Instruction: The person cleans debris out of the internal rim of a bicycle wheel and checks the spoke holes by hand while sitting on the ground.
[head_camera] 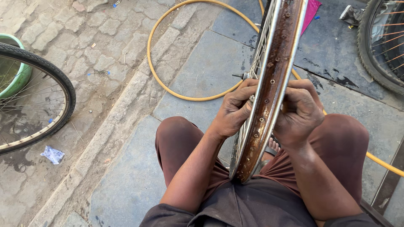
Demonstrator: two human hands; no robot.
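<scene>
**Working a bare rim on the pavement, spoke-end side**

Outdoor spot, grey stone slabs and cobbles for a floor [198,71], with a yellow hose [156,71] looping across it. A tyred bicycle wheel [50,84] stands off to the left next to a green tub [19,75], another wheel [381,42] sits top right, and there's a scrap of paper [53,154] on the cobbles.

The person is squatting with a bare, rusty wheel rim [269,92] standing upright between the knees, bottom edge tucked against the lap. Left hand [232,111] wraps the left rim wall, fingers curled tight around it, thumb pressing by a nipple hole. Right hand [299,111] is closed on the opposite side; can't tell whether it's pinching a small tool or only the rim. The valve stem [240,76] pokes out just above the left hand.

My take on doing this bit well: keep the rim pinned by the knees so it doesn't twist, brace with the left hand and let the other do the fine turning. Small, even turns per nipple. Watch for rust flakes and sharp hole edges on the fingers.
</scene>
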